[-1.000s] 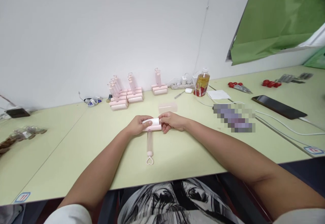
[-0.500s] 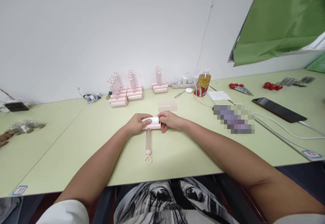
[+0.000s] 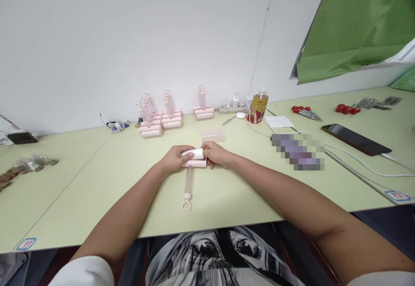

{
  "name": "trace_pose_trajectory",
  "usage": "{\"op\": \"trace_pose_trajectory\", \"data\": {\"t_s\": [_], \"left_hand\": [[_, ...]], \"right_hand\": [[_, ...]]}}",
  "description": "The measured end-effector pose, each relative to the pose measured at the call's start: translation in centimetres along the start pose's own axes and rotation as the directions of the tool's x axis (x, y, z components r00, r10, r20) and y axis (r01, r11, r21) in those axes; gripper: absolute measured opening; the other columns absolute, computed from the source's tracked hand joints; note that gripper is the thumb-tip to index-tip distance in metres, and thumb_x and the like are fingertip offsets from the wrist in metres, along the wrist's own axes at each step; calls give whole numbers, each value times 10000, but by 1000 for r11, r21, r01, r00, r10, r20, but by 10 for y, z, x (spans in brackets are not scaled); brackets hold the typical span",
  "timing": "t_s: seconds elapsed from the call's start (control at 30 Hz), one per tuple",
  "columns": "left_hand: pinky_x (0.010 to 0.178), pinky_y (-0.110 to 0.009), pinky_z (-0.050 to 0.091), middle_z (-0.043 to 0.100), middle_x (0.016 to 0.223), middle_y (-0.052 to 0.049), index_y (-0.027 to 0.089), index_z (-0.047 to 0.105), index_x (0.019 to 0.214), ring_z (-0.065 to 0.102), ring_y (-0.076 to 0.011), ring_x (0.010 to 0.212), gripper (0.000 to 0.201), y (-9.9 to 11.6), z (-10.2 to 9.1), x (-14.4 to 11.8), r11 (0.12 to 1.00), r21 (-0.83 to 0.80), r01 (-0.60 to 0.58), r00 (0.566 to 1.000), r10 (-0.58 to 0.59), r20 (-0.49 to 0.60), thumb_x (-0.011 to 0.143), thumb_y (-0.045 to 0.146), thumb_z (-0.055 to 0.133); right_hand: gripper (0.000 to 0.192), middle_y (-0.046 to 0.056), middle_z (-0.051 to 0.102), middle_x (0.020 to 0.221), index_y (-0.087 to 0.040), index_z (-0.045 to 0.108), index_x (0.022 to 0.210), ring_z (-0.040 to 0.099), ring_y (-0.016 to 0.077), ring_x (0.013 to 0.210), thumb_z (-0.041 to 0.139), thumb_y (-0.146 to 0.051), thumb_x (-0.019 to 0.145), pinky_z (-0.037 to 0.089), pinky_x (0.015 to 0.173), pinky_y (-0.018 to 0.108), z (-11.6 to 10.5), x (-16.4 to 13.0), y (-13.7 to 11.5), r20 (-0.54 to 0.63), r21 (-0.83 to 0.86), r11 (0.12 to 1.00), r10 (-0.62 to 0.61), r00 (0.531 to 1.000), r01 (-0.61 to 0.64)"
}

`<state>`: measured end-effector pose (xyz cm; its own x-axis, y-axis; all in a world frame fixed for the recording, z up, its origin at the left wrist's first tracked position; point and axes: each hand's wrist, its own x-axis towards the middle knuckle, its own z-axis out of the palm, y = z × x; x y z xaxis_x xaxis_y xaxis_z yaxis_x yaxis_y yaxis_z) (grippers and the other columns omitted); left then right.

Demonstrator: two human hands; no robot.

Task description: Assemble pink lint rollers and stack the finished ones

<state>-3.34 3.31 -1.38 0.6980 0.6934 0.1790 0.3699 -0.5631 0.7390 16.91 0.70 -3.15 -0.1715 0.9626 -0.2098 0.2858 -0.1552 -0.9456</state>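
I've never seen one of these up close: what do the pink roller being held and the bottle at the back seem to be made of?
The pink roller looks like moulded plastic: matte pink frame, see-through handle with a heart-shaped end, and a white roll, probably paper. Both hands grip its head. The bottle seems clear plastic, since amber liquid shows through.

A pixelated block (image 3: 297, 152) masks an item on the table (image 3: 97, 182); fingers cover the white roll's (image 3: 194, 153) ends.
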Motion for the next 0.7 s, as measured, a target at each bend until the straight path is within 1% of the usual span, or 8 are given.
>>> {"op": "trace_pose_trajectory", "data": {"t_s": [0.17, 0.4, 0.53, 0.7], "left_hand": [[815, -279, 466, 715, 996, -57, 144, 700, 1044, 637, -230, 912, 430, -4, 1, 0, 999, -5, -35, 999, 34, -13, 866, 494, 526], [809, -298, 471, 715, 995, -69, 145, 710, 1021, 637, -244, 910, 416, -4, 2, -1, 999, -25, -26, 999, 25, -39, 856, 491, 547], [809, -298, 472, 717, 996, -63, 152, 709, 1040, 641, -244, 913, 409, -7, 3, -1, 998, -46, -35, 999, 33, -38, 863, 483, 547], [805, -297, 480, 718, 986, -54, 161, 707, 1043, 644, -237, 904, 431, -10, 4, -1, 998, -58, -26, 997, 22, -71, 854, 515, 549]], "right_hand": [[143, -48, 538, 477, -184, 527, 854, 507, 94, 381, 538, -83, 754, 464, 341, 184, 1, -1, 0, -4, 61, 998, 2, 1000, -2], [131, -48, 536, 463, -186, 525, 838, 503, 99, 373, 525, -76, 766, 475, 338, 204, -1, -3, -2, 26, 88, 996, 0, 1000, -2], [128, -49, 540, 470, -193, 524, 845, 495, 97, 371, 530, -86, 775, 458, 325, 194, -1, -3, -1, 22, 100, 995, -1, 1000, -1], [112, -42, 557, 496, -188, 542, 846, 493, 86, 372, 567, -114, 766, 465, 338, 187, -1, -2, 2, 12, 171, 985, -20, 1000, 18]]}}
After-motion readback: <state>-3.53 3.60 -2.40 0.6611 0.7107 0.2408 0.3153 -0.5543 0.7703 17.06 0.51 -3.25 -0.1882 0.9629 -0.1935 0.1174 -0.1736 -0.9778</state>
